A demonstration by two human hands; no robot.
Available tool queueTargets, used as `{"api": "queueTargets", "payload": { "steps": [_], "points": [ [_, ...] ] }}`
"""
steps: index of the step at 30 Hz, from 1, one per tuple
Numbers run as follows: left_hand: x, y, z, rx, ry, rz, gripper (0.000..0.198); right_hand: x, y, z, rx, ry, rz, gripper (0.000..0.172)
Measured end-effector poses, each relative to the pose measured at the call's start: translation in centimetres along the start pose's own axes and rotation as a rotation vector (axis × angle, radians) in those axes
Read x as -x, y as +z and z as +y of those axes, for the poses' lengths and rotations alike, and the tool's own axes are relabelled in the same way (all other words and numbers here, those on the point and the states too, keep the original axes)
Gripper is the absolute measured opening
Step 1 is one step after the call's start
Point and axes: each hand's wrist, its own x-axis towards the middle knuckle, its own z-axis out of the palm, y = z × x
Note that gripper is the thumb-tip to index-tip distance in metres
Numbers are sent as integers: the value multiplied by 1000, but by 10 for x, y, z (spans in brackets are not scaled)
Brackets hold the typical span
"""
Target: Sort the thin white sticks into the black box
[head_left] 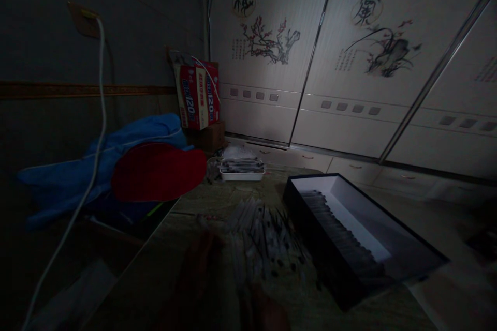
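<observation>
The light is very dim. My left hand [196, 264] is a dark shape on the table, left of a loose heap of thin, pen-like pieces [267, 232]; its fingers are lost in shadow. At the lower edge, my right hand [267, 310] looks closed beside a pale slim piece; what it grips cannot be made out. The heap mixes pale translucent tubes with black slender parts, and several small black bits lie at its near side. To the right stands an open dark box [310, 232] with a white inside, holding a long row of similar slim pieces [341, 232].
A white tray [243, 176] piled with slim pieces stands at the table's far end. Left of the table are a red round item [159, 171] and blue cloth [135, 137]. A white cable [99, 139] hangs from the wall socket. Red cartons [198, 95] sit before the cabinet doors [267, 26].
</observation>
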Motion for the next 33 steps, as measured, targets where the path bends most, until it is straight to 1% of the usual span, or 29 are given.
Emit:
{"api": "queueTargets", "payload": {
  "steps": [3,6,8,11,13,16,18,20,22,23,25,27,28,30,33],
  "points": [
    [2,13,-3,50,-28,-101,33,-12,-29,-4,-21,-4,-10,44],
    [4,25,-13,104,-82,-210,38,-26,-60,-3,5,69,-1,44],
    [4,27,-15,139,-100,-232,40,-31,-72,2,1,135,34,42],
    [4,25,-9,158,-96,-232,42,-33,-78,12,-85,190,108,43],
    [5,24,-4,171,-98,-216,41,-34,-79,18,-157,202,151,46],
    [7,23,1,170,-81,-193,40,-35,-81,21,-269,199,216,42],
    [8,23,1,131,-21,-188,38,-36,-83,18,-345,169,273,40],
    [8,23,-4,46,68,-174,35,-35,-81,11,-433,115,275,38],
    [7,24,-12,-84,202,-166,31,-29,-75,3,-520,69,226,40],
    [6,24,-18,-161,285,-181,31,-25,-69,0,-554,73,212,42],
    [4,25,-29,-305,530,-254,32,-15,-56,-5,-607,134,224,48],
    [1,26,-37,-433,673,-305,36,-6,-42,-7,-637,200,269,54],
    [0,27,-40,-490,697,-319,38,-3,-36,-7,-639,205,273,56],
    [-1,28,-44,-582,691,-318,40,-1,-29,-5,-604,169,246,57],
    [0,31,-43,-594,680,-281,41,-7,-28,-2,-535,129,228,59]
  ]
}}
